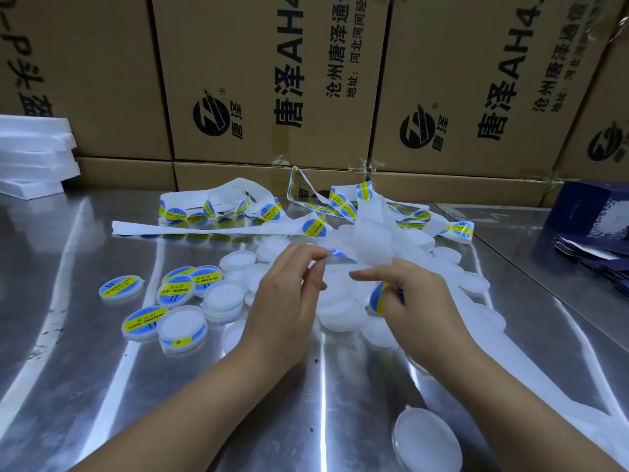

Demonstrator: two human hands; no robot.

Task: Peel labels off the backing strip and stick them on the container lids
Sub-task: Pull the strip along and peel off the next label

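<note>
left hand (289,294): thumb and forefinger pinching one label (337,256) by its edge, right above the lid pile
right hand (413,294): fingers curled round the backing strip (372,233), index finger poking out toward the left hand, nearly touching it
backing strip: loops up just behind both hands; there's a blue and yellow label on it under the right palm, and the rest is tangled at the back of the tabletop (102,386)
pinched label vs strip: right beside it, can't tell if it's fully off
plain lids (340,315): white heap directly under and between the hands
labelled lids (175,291): small bunch left of the left hand, a few overlapping
stray lid (425,441): on its own, down by the right forearm
cardboard boxes (272,80): stacked along the back
</note>
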